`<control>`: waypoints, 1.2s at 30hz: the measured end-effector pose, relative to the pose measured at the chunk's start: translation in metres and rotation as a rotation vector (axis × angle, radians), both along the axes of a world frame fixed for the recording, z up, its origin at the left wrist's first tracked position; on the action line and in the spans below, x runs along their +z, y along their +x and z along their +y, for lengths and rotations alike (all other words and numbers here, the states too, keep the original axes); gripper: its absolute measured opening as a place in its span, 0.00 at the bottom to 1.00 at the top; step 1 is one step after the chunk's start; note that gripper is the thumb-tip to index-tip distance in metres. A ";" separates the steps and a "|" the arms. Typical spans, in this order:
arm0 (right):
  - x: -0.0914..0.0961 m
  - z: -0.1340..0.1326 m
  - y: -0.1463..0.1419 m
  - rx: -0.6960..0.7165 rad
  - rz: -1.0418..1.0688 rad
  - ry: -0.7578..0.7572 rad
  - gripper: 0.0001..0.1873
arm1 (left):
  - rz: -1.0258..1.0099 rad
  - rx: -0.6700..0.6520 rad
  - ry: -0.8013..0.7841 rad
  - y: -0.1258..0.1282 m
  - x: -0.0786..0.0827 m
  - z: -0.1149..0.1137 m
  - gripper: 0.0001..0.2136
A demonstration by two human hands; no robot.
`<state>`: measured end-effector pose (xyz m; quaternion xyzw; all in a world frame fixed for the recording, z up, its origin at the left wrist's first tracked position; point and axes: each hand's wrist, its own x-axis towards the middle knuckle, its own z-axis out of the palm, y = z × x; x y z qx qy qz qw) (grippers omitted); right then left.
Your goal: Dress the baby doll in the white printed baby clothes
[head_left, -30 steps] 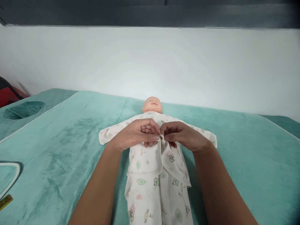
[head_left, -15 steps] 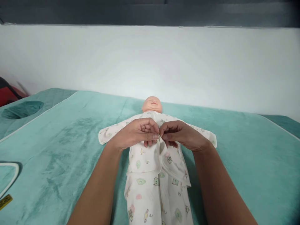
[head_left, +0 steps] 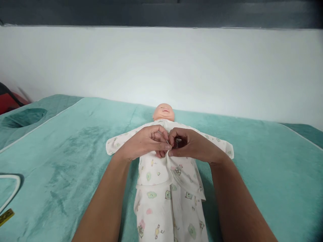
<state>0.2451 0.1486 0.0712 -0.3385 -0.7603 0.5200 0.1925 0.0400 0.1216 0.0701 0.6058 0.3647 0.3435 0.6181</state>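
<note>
A baby doll (head_left: pixel 164 112) lies on its back with its head at the far end and its sleeves spread to both sides. It is dressed in a white printed baby shirt (head_left: pixel 153 169) over matching printed pants (head_left: pixel 156 208). Over the chest, my left hand (head_left: pixel 151 143) pinches the shirt's front edge between thumb and fingers. My right hand (head_left: pixel 191 143) pinches the other front edge right beside it, and the fingertips of both hands meet. Whatever fastener lies between the fingertips is too small and hidden to make out. Below the hands the two front panels come together, their lower corners loose.
A teal plush cover (head_left: pixel 83 151) spreads under the doll, with a round hollow (head_left: pixel 25 117) at the far left. A white curved tube (head_left: pixel 16 188) and a yellow label (head_left: pixel 6 216) are at the left edge. A white wall (head_left: pixel 161 67) stands behind.
My right hand has moved slightly left, bringing its shirt edge against the one in my left hand. The gap between the panels has narrowed. My left hand has hardly moved.
</note>
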 end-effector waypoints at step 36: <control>-0.002 0.004 0.000 -0.064 0.045 -0.047 0.05 | 0.023 -0.065 0.006 -0.007 -0.007 0.003 0.10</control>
